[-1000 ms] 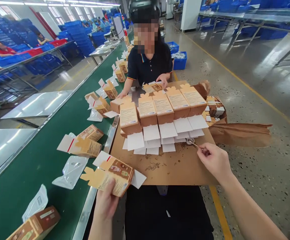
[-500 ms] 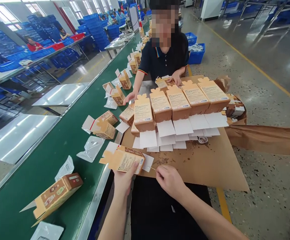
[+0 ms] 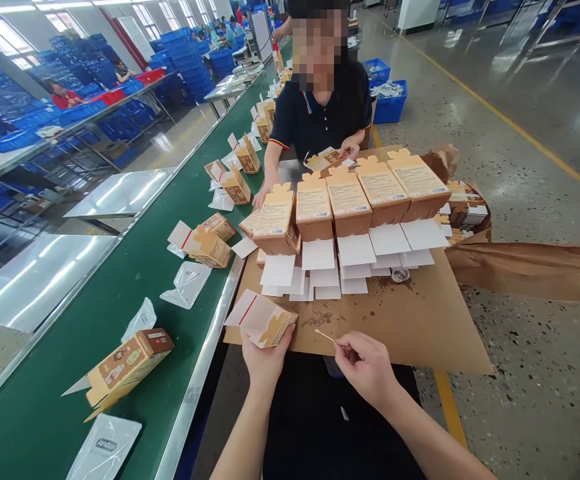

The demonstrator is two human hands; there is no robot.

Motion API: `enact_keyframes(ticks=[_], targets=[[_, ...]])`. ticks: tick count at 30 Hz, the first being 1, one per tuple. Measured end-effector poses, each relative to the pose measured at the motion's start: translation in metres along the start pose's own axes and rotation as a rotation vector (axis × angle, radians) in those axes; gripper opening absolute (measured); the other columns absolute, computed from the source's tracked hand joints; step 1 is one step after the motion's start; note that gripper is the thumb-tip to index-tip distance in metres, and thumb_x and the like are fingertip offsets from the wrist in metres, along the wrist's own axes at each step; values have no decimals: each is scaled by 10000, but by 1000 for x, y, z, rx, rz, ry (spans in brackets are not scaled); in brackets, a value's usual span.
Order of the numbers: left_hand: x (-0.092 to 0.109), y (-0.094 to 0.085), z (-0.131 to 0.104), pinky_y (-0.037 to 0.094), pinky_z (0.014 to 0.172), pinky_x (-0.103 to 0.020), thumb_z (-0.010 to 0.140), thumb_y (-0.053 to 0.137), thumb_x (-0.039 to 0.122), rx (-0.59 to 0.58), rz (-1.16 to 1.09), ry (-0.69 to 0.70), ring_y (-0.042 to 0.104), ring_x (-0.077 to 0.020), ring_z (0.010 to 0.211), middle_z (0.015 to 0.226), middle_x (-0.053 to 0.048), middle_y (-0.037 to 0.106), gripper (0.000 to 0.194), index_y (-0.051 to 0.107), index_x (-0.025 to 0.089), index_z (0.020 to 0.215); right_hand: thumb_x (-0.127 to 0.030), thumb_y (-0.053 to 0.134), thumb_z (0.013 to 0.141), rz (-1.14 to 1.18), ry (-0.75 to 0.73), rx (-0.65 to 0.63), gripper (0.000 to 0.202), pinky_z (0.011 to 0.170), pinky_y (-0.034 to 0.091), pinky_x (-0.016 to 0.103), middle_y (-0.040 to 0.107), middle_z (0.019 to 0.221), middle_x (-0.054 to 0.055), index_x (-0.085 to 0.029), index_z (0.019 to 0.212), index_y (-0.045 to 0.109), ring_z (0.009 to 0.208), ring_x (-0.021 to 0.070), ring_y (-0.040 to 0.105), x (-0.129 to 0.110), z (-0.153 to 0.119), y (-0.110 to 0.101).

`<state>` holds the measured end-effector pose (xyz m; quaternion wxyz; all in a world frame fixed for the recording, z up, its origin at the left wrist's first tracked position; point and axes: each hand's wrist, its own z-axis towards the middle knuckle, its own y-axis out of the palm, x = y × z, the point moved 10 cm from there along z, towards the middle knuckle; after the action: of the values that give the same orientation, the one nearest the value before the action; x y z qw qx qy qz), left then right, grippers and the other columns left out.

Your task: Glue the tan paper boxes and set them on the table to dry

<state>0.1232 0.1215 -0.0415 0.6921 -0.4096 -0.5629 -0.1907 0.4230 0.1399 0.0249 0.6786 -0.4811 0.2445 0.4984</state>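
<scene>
My left hand is closed round a small brown-and-tan carton, held tilted above the near left corner of the cardboard sheet. The carton's white flap with a red strip points left. To its right, my right hand pinches a thin cotton swab, its tip pointing left and apart from the carton. Beyond both hands, several cartons stand in a row on the sheet, white flaps hanging toward me. A small clear round dish sits by the flaps.
On my left runs a green conveyor belt carrying open cartons and white pouches. Across the table sits a co-worker, one hand near the row's left end, the other on a carton. Brown paper sticks out right.
My left hand has turned the carton so its red-striped flap faces up, and moved slightly right. My right hand has moved right with the swab. Items on the belt have shifted slightly in view.
</scene>
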Motion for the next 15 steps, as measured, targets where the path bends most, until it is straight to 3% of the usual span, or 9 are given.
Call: enact_keyframes(ticks=[2,5,10,15], targets=[[4,-6,1,753,1064,-662,682,1173,568,71,47,27,881,-472,1256,1306,-140,893,843,753,327,1372,-119,671,1078,1,5,11,284,537,471,265,650,674,-41,-280,844,684,548,144,583,1,-2,-4],[11,-4,1,761,1018,-653,693,1158,564,82,26,52,893,-456,1202,1270,-122,895,821,729,347,1359,-128,669,1070,7,26,18,288,533,488,264,648,666,-42,-289,831,679,542,150,593,4,-6,-9],[22,9,-2,753,1020,-618,695,1099,631,115,0,93,900,-440,1142,1216,-154,885,816,710,279,1319,-174,677,1084,8,59,12,313,514,508,277,634,645,-37,-290,793,677,526,162,584,8,-9,-13],[25,20,0,757,994,-561,699,1113,550,31,-62,71,902,-410,1119,1214,-175,883,742,738,280,1279,-286,694,1093,48,79,21,323,462,515,313,637,611,-22,-303,773,729,475,192,587,12,-6,-18]])
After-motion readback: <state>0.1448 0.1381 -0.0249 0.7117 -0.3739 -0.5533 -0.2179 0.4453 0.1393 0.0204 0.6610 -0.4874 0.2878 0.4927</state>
